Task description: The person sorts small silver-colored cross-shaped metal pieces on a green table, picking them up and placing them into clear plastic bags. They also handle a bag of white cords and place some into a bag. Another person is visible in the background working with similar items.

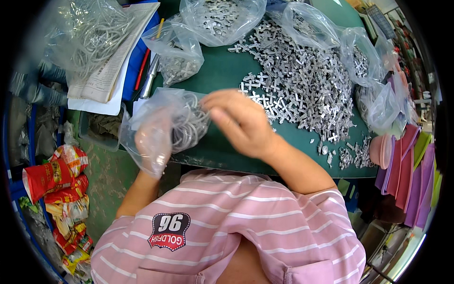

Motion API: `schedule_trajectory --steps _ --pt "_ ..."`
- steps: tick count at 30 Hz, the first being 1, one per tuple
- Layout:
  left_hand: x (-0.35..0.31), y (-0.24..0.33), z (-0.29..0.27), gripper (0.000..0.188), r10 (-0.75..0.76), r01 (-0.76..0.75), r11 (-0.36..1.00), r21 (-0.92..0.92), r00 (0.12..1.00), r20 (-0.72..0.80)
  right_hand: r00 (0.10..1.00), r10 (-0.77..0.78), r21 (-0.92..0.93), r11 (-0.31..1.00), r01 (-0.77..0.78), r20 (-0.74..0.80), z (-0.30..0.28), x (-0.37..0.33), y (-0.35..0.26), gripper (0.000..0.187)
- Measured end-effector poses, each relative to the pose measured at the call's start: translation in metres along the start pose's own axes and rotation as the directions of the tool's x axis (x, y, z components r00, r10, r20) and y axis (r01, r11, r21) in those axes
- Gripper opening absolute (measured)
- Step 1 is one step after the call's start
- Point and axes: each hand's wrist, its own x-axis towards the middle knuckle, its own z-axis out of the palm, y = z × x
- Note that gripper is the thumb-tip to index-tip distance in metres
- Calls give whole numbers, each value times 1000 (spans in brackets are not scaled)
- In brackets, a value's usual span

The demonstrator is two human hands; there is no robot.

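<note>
A clear plastic bag (137,142) holds a bundle of grey cord loops (189,125) at the near left edge of the green table. My left hand (153,137) is wrapped in the film of the bag and grips it; the plastic blurs its fingers. At the bundle's right side is my right hand (241,123), its fingers bent loosely with a gap to the thumb. Its fingertips reach the edge of the loops; whether they touch is hard to see. Right of that hand spreads a large heap of small silvery cross-shaped pieces (302,80).
Several clear bags of pieces (220,21) line the table's far side. A bag of grey cords (99,38) rests on newspaper (101,85) at the left. A red pen (142,71) lies nearby. Red snack packets (52,180) stand low left; coloured cloths (409,175) hang right.
</note>
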Motion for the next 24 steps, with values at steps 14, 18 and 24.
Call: schedule_trajectory --steps 14,18,24 --pt "32 8 -23 41 -590 135 282 -950 805 -61 955 190 -644 706 -295 -228 -66 -41 64 17" --pt "43 3 -14 45 -600 207 5 -978 783 162 935 263 -611 708 -354 -237 -76 -42 88 15" --pt "42 -11 -16 51 -401 336 -499 -799 727 557 741 580 -236 710 -663 -337 -74 -35 47 14"
